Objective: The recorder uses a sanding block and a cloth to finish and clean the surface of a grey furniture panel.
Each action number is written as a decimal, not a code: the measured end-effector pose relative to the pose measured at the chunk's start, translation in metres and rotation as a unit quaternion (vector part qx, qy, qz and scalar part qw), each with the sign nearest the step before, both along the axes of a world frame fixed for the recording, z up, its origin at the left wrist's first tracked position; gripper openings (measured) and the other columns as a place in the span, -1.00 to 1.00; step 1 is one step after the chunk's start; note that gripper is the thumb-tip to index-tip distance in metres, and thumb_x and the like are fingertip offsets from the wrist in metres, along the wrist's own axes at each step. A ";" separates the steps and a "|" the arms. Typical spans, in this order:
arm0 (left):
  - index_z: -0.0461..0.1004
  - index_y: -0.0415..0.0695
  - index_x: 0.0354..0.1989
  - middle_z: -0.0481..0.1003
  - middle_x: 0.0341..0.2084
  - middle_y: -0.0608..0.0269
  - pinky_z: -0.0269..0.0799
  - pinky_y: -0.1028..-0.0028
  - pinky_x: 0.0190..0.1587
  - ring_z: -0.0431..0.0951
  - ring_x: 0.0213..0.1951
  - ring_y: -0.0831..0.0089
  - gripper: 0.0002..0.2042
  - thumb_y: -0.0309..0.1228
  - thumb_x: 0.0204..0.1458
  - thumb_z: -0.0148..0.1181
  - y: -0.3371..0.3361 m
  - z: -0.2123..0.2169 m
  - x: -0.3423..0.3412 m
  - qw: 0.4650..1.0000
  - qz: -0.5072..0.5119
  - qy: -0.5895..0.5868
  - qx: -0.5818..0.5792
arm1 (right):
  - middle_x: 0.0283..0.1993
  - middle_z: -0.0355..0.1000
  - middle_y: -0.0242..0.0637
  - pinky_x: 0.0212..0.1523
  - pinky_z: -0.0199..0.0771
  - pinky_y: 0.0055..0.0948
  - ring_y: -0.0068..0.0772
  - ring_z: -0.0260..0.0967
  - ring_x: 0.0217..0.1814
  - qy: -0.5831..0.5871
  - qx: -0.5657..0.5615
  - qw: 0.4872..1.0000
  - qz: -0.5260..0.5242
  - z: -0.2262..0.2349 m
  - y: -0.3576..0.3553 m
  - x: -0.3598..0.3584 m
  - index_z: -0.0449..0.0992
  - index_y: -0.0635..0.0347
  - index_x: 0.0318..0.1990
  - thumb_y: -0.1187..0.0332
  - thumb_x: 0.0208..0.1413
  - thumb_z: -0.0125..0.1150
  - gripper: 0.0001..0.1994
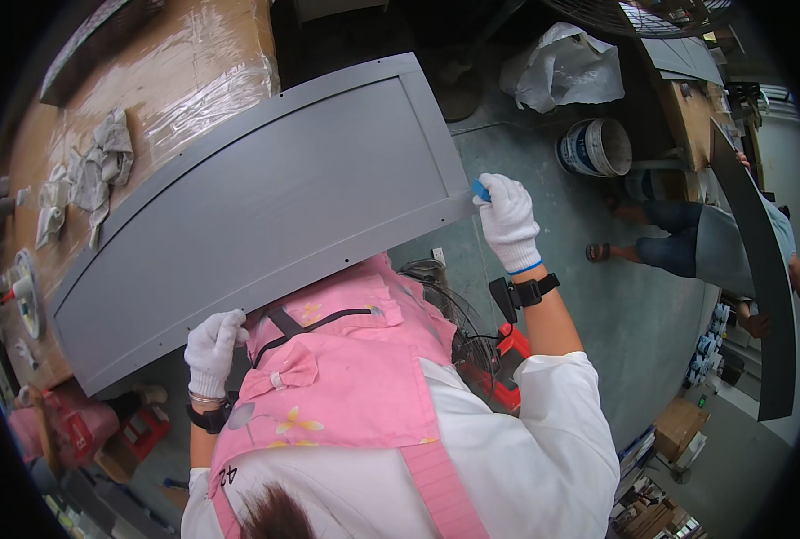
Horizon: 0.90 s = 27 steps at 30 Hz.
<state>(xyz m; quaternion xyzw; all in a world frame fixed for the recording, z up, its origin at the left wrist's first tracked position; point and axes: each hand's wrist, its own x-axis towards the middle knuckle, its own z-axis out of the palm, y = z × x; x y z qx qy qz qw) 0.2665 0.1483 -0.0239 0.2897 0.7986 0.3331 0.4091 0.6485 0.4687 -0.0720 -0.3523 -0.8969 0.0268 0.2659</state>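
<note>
A large grey framed panel (265,198) lies across the table edge in front of me, with a raised border and small dark holes along its edges. My left hand (213,353), in a white knit glove, grips the panel's near edge with its fingers curled in. At the panel's right end, my right hand (508,216), gloved too, is closed around a small blue block (481,190). That block sits against or right beside the end edge; most of it is hidden by the fingers.
Crumpled rags (103,171) and a round dish (24,292) lie on the plastic-covered table (184,67). A white bucket (598,148) and a plastic bag (569,67) stand at the back right. Another person carries a dark curved panel (768,296) at right.
</note>
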 end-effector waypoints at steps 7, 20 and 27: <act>0.64 -0.24 -0.26 0.60 -0.58 0.28 0.48 0.56 -0.37 0.56 -0.51 0.60 -0.73 -0.28 0.23 0.13 0.008 0.006 0.001 1.000 -0.019 0.017 -0.018 | -0.30 0.46 -0.21 -0.24 0.42 -0.14 -0.07 0.43 -0.25 -0.055 -0.062 0.997 0.012 -0.002 -0.005 -0.008 0.43 0.14 -0.15 0.51 -0.10 0.22 -0.71; 0.63 -0.24 -0.21 0.61 -0.55 0.27 0.49 0.57 -0.37 0.57 -0.50 0.59 -0.74 -0.31 0.24 0.11 -0.005 -0.004 -0.007 1.000 -0.004 -0.005 0.001 | -0.22 0.51 -0.22 -0.13 0.44 -0.13 -0.03 0.45 -0.18 -0.042 -0.015 0.994 -0.100 -0.001 0.006 0.017 0.46 0.12 -0.13 0.50 -0.09 0.27 -0.70; 0.63 -0.25 -0.22 0.60 -0.56 0.27 0.47 0.56 -0.38 0.54 -0.52 0.60 -0.73 -0.28 0.25 0.11 0.003 0.001 -0.007 1.000 -0.010 0.017 -0.012 | -0.13 0.52 -0.17 -0.05 0.46 -0.12 -0.01 0.45 -0.08 0.017 -0.086 0.995 -0.054 0.002 -0.005 0.002 0.47 0.13 -0.06 0.51 -0.12 0.34 -0.61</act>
